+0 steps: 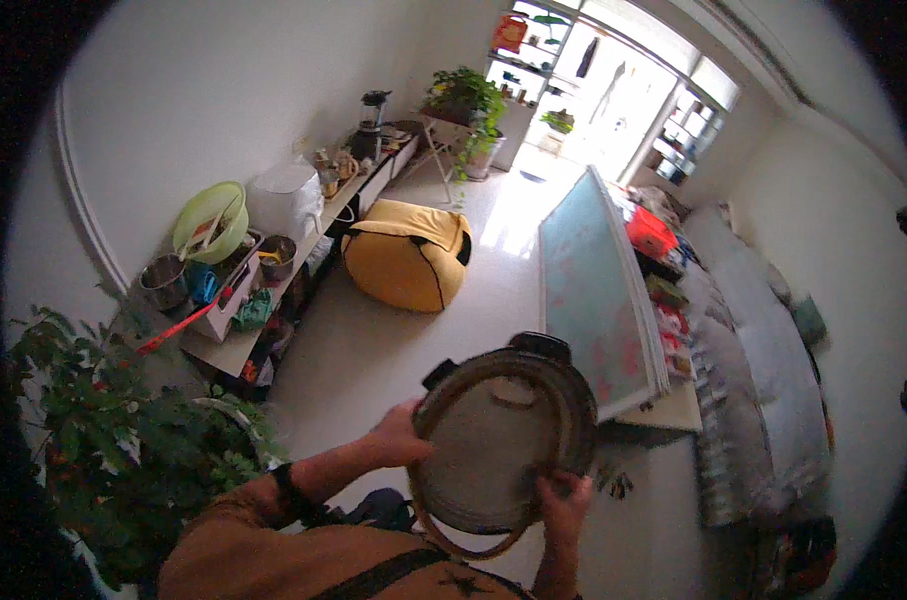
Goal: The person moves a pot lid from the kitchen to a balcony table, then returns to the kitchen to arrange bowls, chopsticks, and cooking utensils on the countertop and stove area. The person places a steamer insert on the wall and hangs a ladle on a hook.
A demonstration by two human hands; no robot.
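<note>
In front of my body I hold up a round metal lid [487, 442] that looks like a pressure cooker's, with its hollow inner side facing me. Dark handle parts [541, 346] stick out at its far edge. My left hand [401, 439] grips the left rim, thumb lying over the inner side. At the lower right, the fingers of my right hand [566, 499] are bent at the rim; whether they pinch the ring or the lid itself is unclear. A brown sealing ring [491, 553] follows the rim and hangs loose below the near edge.
A yellow fabric pouf [404, 266] sits on the floor ahead. Along the left wall, a low bench [228, 352] carries a green colander [211, 223], metal pots and a blender [369, 127]. A leafy plant [145, 442] stands close at left. A glass panel [596, 292] leans at right, beside a covered sofa [761, 352].
</note>
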